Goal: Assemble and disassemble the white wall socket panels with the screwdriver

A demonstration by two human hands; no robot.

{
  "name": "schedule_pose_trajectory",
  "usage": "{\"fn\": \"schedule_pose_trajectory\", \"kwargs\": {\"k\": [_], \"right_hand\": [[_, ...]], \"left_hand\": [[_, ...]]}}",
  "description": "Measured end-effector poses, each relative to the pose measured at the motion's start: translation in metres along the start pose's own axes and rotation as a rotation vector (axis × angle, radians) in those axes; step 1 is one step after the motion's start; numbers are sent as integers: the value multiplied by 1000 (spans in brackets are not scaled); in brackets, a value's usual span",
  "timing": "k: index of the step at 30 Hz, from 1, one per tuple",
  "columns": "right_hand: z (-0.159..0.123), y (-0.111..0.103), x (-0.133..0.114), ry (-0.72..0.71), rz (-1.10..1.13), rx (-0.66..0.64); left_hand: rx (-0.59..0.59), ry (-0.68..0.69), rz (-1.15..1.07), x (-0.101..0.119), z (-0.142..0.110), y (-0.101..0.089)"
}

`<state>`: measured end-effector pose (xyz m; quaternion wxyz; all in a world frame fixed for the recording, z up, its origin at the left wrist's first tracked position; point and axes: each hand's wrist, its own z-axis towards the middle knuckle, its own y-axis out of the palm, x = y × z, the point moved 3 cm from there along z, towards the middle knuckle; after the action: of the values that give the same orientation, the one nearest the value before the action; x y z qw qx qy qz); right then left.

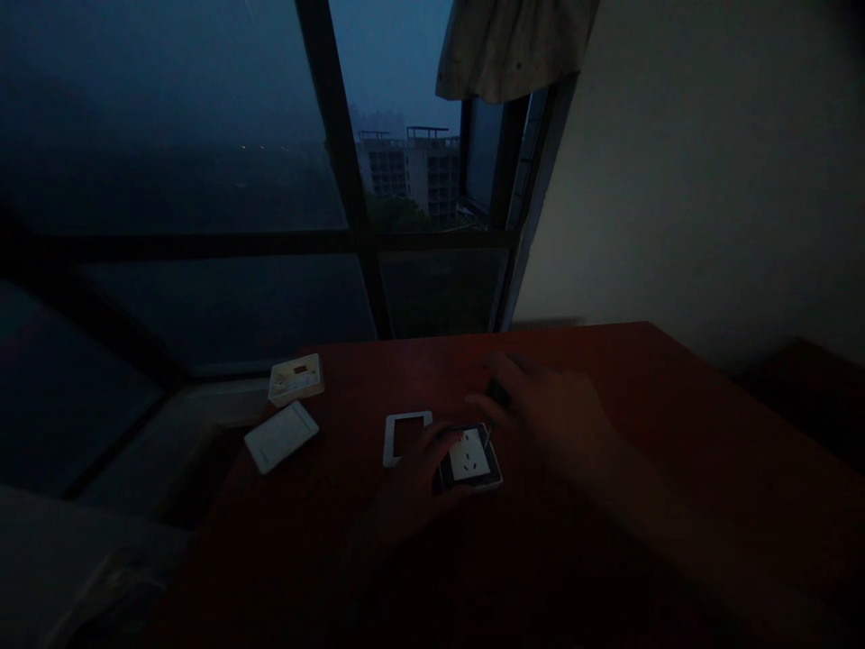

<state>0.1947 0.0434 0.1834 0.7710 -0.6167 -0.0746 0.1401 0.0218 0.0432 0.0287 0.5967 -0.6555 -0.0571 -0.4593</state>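
Observation:
A wall socket with a white face and dark surround lies on the reddish table. My left hand grips it from the left, fingers along its far edge and thumb at its near edge. Above its far right corner, my right hand is closed around the dark green handle of a screwdriver. The thin shaft points down to the socket's right side; the tip is too dark to make out. Just behind my left hand lies a white rectangular frame, partly covered by the fingers.
At the table's left edge stand an open white box and a white rectangular plate. A dark-framed window rises behind, with a curtain at its top. A pale wall stands at the right. The room is dim.

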Motion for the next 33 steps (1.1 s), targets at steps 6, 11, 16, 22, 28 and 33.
{"fn": "schedule_pose_trajectory", "kwargs": {"k": [6,11,16,22,28,33], "right_hand": [[-1,-4,-2,-174,253,-39],[1,0,4,13,-12,10],[-2,-4,0,-114,165,-28],[0,-1,5,31,-36,2],[-3,-1,6,-67,103,-11],[-6,-4,8,-95,128,-38]], "left_hand": [[-8,1,4,-4,-1,3],[-12,-15,5,-4,-1,3],[-5,-6,-10,0,0,0],[-5,-12,-1,-3,-1,2],[-7,-1,-9,-4,-1,2],[-5,-4,-1,-3,-1,1]]}}
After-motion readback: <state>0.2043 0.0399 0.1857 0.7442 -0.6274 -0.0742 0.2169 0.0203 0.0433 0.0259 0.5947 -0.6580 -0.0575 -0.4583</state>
